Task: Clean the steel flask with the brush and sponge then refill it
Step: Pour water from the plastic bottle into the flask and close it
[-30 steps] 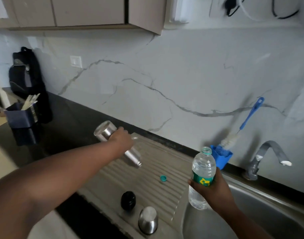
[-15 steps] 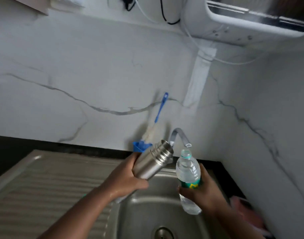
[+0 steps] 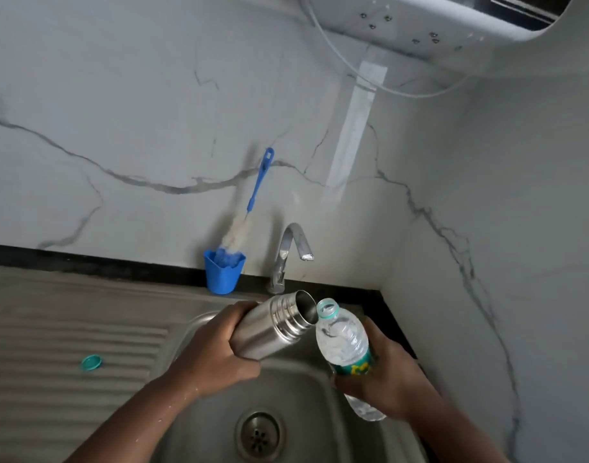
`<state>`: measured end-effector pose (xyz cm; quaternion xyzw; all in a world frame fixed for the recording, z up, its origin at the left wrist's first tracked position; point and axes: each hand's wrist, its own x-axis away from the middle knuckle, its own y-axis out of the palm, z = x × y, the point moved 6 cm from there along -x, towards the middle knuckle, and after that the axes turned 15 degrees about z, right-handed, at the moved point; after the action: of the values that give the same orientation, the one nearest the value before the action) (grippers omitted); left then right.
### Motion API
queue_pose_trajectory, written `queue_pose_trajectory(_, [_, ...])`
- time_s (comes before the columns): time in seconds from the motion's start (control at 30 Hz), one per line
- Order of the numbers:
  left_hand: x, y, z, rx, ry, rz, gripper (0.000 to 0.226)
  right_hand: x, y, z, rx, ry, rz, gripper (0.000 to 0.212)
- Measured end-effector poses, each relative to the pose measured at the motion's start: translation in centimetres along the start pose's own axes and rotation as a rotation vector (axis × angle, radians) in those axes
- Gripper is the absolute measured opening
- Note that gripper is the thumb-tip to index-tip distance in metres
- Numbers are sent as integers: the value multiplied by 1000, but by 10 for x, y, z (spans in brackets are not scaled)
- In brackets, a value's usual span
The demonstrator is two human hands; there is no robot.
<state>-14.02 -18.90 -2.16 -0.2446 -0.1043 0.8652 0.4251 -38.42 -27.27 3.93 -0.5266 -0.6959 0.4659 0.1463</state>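
left hand (image 3: pixel 216 359) grips flask (image 3: pixel 273 325), right hand (image 3: pixel 386 379) grips water bottle (image 3: pixel 344 345) at frame centre (mouths touching); misaligned tilt spills into sink (image 3: pixel 199 426).

A chrome tap (image 3: pixel 291 253) rises behind the steel sink (image 3: pixel 319 416), whose round drain (image 3: pixel 259 436) sits at the basin's bottom. On the ribbed drainboard (image 3: pixel 69 345) to the left lies a small teal bottle cap (image 3: pixel 91 362). The wall is white marble (image 3: pixel 136 111) with grey veins. A white appliance (image 3: pixel 453 28), possibly a water heater, hangs at top right, with a thin white cable (image 3: pixel 360 80) looping below it.
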Motion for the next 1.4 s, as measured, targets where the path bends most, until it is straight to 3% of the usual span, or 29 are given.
queue_pose_trajectory(0.2, [13, 18, 3, -49, -26, 73, 74, -9, 8, 29, 4, -25, -115, 83])
queue_pose_trajectory(0.5, [10, 44, -7, -263, 7, 216, 76, -29, 28, 59, -34, -19, -266, 65])
queue_pose_trajectory(0.87, [-5, 71, -78, -269, 20, 518, 86, -67, 109, 102, -137, -82, -188, 77])
queue_pose_trajectory(1.13, [-7, 77, -87, -308, 61, 454, 83, -55, 128, 116, -244, -97, -162, 70])
queue_pose_trajectory(1.4, [-8, 83, -103, -344, -30, 355, 85, -50, 151, 131, -245, -47, -174, 68])
